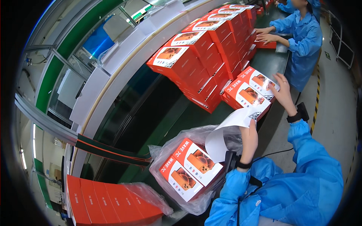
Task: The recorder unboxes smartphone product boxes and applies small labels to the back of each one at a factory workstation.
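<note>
My left hand (249,132) holds a curled white sheet (230,122), its fingers partly hidden by the sheet's edge. A small black-and-white patterned patch shows on the sheet beside the fingers. My right hand (282,92) has its fingers apart, touching the right end of a red and white phone box (252,97). Another phone box (259,80) lies directly beyond it, side by side. Below the sheet, two more phone boxes (196,162) sit in an opened clear plastic bag (160,145).
Tall stacks of red phone boxes (205,45) stand on the green conveyor belt (171,124). A row of boxes (109,203) in plastic is at the lower left. A co-worker in blue (301,41) handles a red box at the far right. A white ledge (113,64) runs along the left.
</note>
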Tool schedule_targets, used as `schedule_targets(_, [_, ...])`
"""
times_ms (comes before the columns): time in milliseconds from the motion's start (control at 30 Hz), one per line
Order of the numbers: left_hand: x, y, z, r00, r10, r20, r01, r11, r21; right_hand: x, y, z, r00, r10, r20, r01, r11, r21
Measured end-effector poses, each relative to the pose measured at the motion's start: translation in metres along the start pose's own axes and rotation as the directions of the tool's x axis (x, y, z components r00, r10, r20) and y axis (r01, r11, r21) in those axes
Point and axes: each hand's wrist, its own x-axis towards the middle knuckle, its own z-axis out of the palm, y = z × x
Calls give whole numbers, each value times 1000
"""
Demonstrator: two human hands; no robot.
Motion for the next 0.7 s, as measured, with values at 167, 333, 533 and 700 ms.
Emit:
schedule_targets(167, [-57,106,-51,999,-34,-20,37,986,161,19,-112,-90,679,-339,651,-583,289,759])
schedule_targets(333, [-102,155,-88,957,-106,-269,99,994,-40,18,-186,-123,479,-738,476,-595,125,794])
schedule_targets(533, [-135,173,-107,848,173,-501,-144,985,97,3,-250,-127,574,-749,331,-491,8,871])
schedule_targets(700, [-155,158,-131,734,238,-636,-183,971,151,-20,-287,-122,762,-561,324,-458,-114,882])
